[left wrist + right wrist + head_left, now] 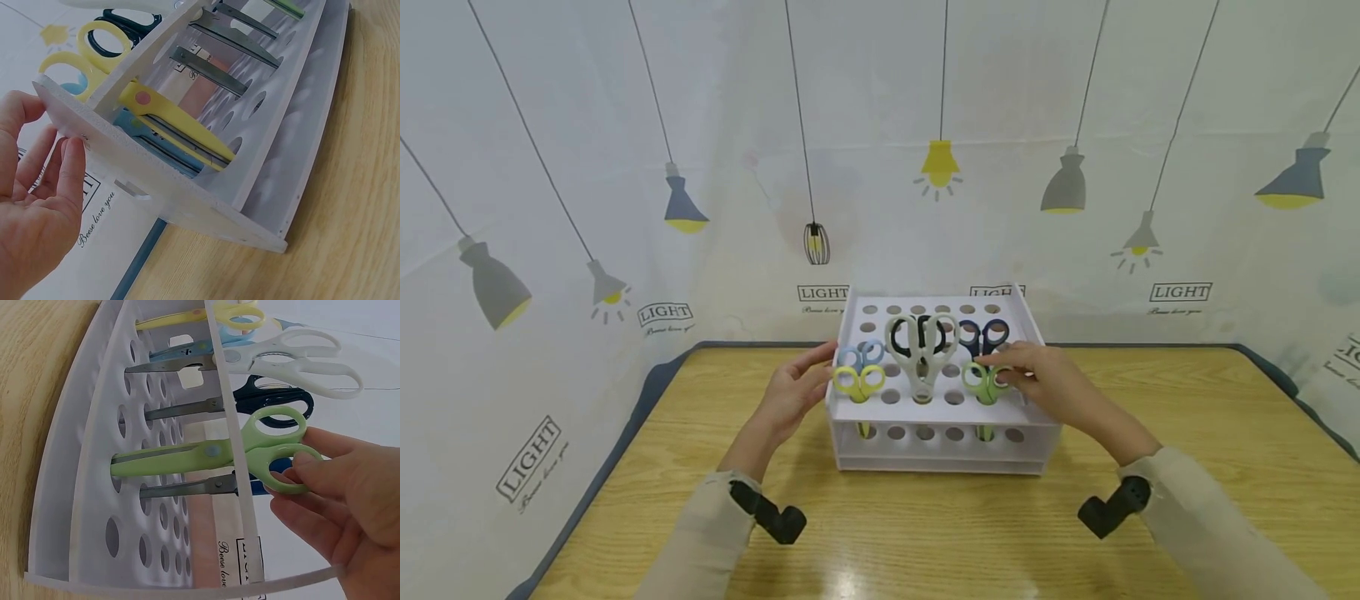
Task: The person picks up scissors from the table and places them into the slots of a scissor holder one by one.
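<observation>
Your right hand (1045,387) pinches a handle loop of the green scissors (984,382), thumb and fingers curled round it; the right wrist view shows the same grip (337,500) on the lower loop (284,464). Those scissors stand blade-down in a front-row hole at the right of the white rack (940,454), which sits mid-frame on the wooden table (925,533).

Your left hand (790,392) lies flat against the rack's left wall, fingers straight, gripping nothing; in the left wrist view the fingertips (72,156) touch the top plate's corner (62,103).

Also in the rack: yellow scissors (858,382) front left, light blue scissors (861,356) just behind them, big white scissors (922,346) in the centre, black scissors (913,327) behind those, dark blue scissors (983,333) back right, just behind the green pair.

Edges: the rack's back edge is near the curtain (880,125). There is open tabletop in front of the rack and to both sides. The table's dark rim (647,392) runs down the left of the frame.

Writing: "LIGHT" (1180,292) is printed repeatedly on the curtain, with small script under it too small to read from the head view; the right wrist view shows "Beese love" (225,572).
</observation>
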A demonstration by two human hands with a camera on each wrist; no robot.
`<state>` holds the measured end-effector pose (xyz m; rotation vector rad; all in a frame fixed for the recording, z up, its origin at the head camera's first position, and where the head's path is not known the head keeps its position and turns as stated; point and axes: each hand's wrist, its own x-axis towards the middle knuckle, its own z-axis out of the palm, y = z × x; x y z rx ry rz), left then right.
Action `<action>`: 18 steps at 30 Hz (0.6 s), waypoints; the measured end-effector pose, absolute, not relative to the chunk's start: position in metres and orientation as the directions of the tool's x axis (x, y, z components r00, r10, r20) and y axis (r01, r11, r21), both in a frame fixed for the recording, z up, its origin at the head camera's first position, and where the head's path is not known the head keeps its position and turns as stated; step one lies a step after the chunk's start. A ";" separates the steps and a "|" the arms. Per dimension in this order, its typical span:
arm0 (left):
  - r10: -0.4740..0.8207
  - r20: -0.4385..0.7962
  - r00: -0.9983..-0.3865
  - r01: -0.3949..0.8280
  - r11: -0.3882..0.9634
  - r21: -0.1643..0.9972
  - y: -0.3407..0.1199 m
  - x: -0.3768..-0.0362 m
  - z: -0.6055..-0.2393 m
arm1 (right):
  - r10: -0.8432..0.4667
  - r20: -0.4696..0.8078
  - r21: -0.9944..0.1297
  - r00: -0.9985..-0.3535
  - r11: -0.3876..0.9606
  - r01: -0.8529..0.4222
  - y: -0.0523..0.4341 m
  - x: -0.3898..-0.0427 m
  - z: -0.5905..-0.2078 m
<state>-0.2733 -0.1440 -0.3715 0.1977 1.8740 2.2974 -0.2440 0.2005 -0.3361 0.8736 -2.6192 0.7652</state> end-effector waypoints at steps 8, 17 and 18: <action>0.227 -0.019 -0.974 -0.063 -0.188 0.980 -0.148 -0.275 -0.371 | -0.529 0.372 -0.461 -0.762 0.608 -0.647 0.204 -0.244 -0.332; 0.233 -0.038 -0.972 -0.077 -0.160 0.984 -0.151 -0.274 -0.367 | -0.541 0.342 -0.497 -0.769 0.590 -0.636 0.210 -0.242 -0.324; 0.234 -0.038 -0.971 -0.077 -0.160 0.984 -0.151 -0.274 -0.367 | -0.542 0.345 -0.499 -0.766 0.585 -0.639 0.211 -0.242 -0.322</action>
